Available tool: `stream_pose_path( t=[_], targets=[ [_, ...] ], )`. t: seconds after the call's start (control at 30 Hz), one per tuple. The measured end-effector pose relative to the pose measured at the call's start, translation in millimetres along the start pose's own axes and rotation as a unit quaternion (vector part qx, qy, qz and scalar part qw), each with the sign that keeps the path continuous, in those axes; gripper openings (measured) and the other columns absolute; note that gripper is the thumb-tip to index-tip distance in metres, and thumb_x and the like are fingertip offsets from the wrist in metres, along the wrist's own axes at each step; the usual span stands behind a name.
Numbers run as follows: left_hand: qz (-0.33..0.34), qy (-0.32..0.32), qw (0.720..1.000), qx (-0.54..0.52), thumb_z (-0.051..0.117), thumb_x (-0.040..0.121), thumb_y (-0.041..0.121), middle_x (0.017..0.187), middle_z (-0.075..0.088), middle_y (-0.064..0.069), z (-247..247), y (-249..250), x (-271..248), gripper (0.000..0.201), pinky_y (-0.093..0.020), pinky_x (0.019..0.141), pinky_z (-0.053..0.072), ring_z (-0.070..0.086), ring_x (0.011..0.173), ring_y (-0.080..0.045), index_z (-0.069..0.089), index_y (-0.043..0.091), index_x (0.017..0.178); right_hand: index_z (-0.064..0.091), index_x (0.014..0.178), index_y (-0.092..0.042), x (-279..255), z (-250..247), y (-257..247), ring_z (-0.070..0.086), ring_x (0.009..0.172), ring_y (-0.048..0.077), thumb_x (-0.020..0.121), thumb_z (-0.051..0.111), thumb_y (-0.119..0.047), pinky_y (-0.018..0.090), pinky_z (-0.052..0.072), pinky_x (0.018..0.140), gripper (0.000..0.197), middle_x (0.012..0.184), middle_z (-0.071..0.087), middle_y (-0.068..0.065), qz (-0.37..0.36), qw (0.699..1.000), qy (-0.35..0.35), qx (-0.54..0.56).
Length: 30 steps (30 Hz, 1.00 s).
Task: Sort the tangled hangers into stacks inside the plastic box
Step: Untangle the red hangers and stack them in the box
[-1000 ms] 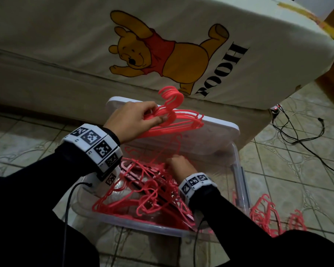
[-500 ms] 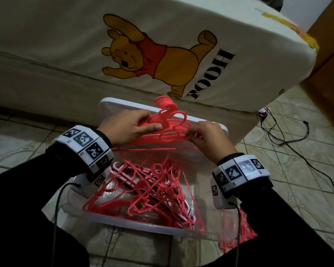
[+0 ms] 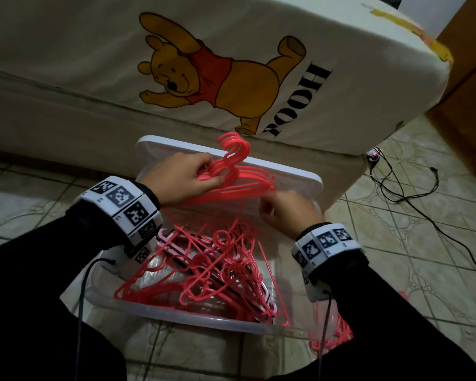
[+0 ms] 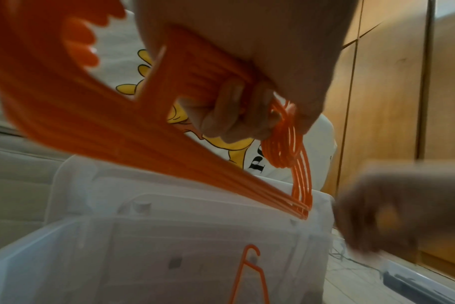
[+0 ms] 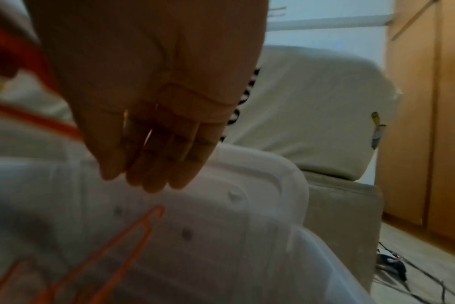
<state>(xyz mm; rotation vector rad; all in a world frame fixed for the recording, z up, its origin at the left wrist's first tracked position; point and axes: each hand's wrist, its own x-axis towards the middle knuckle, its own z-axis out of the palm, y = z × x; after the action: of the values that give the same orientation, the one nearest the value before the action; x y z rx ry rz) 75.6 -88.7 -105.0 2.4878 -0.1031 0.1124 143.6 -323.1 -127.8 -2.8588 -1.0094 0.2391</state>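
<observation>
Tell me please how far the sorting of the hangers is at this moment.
Done: a bundle of aligned hangers is gathered. In hand: the left hand grips this bundle by the necks above the box; the right hand is near its end, fingers relaxed, holding nothing. Left: a big tangle lies in the box, and more hangers on the floor beside it.

A mattress [image 3: 94, 64] in a cream sheet printed with a Winnie the Pooh picture [image 3: 217, 75] lies on the tiled floor [image 3: 410, 215]. Black cables [image 3: 412, 193] trail beside it, near a wooden wardrobe [image 3: 473, 86].
</observation>
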Motion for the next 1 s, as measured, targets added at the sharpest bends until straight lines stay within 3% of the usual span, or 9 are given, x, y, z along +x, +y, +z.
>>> stream_pose_path(
  t=[0.1, 0.27, 0.37, 0.5, 0.7, 0.9, 1.0],
  targets=[
    [0.006, 0.015, 1.000, 0.013, 0.061, 0.085, 0.047, 0.085, 0.066, 0.000, 0, -2, 1, 0.030, -0.042, 0.073, 0.049, 0.059, 0.077, -0.017, 0.062, 0.019, 0.095, 0.067, 0.098, -0.016, 1, 35, -6, 0.065, 0.093, 0.029, 0.088, 0.053, -0.022, 0.033, 0.049, 0.072, 0.018, 0.100, 0.068, 0.010, -0.015, 0.989, -0.126, -0.071],
    [0.015, 0.004, 1.000, 0.016, 0.059, 0.081, 0.050, 0.078, 0.064, 0.002, 2, -2, 1, 0.027, -0.039, 0.066, 0.048, 0.059, 0.072, -0.017, 0.057, 0.024, 0.087, 0.059, 0.119, -0.008, 1, 92, -18, 0.062, 0.105, 0.035, 0.093, 0.044, -0.010, 0.042, 0.049, 0.082, 0.031, 0.116, 0.063, 0.018, -0.095, 0.956, -0.244, -0.134],
    [0.012, -0.003, 1.000, 0.020, 0.059, 0.081, 0.049, 0.075, 0.063, 0.003, 3, -3, 0, 0.025, -0.037, 0.065, 0.047, 0.058, 0.069, -0.015, 0.056, 0.025, 0.085, 0.050, 0.129, -0.008, 2, 114, -20, 0.059, 0.108, 0.038, 0.096, 0.043, -0.017, 0.046, 0.048, 0.084, 0.035, 0.121, 0.059, 0.021, -0.097, 0.948, -0.271, -0.135],
    [0.012, -0.006, 0.999, 0.030, 0.061, 0.084, 0.045, 0.075, 0.062, 0.002, 4, -5, 1, 0.023, -0.035, 0.063, 0.044, 0.057, 0.068, -0.016, 0.057, 0.023, 0.087, 0.043, 0.135, -0.011, 7, 131, -21, 0.057, 0.112, 0.037, 0.097, 0.044, -0.028, 0.043, 0.045, 0.089, 0.041, 0.125, 0.056, 0.024, -0.043, 0.946, -0.314, -0.070],
    [0.012, 0.005, 0.999, 0.039, 0.061, 0.085, 0.047, 0.070, 0.058, 0.008, 4, -7, 2, 0.022, -0.027, 0.054, 0.035, 0.050, 0.062, -0.004, 0.057, 0.025, 0.087, 0.062, 0.116, -0.006, 11, 136, -28, 0.063, 0.103, 0.033, 0.093, 0.050, -0.019, 0.042, 0.050, 0.086, 0.029, 0.115, 0.064, 0.018, -0.058, 0.958, -0.265, -0.096],
    [0.011, 0.010, 0.999, 0.040, 0.060, 0.084, 0.046, 0.073, 0.060, 0.004, 3, -7, 1, 0.024, -0.031, 0.058, 0.038, 0.054, 0.065, -0.014, 0.057, 0.023, 0.087, 0.063, 0.107, -0.016, 18, 99, -32, 0.064, 0.097, 0.032, 0.090, 0.051, -0.026, 0.037, 0.045, 0.082, 0.023, 0.104, 0.068, 0.013, -0.091, 0.979, -0.169, -0.070],
    [0.008, 0.013, 0.999, 0.041, 0.060, 0.084, 0.048, 0.077, 0.063, 0.001, 1, -8, 0, 0.028, -0.035, 0.062, 0.044, 0.058, 0.070, -0.018, 0.059, 0.021, 0.090, 0.056, 0.113, -0.020, 14, 76, -30, 0.062, 0.100, 0.034, 0.089, 0.054, -0.027, 0.037, 0.048, 0.083, 0.025, 0.109, 0.066, 0.015, -0.066, 0.983, -0.172, 0.003]
  ],
)
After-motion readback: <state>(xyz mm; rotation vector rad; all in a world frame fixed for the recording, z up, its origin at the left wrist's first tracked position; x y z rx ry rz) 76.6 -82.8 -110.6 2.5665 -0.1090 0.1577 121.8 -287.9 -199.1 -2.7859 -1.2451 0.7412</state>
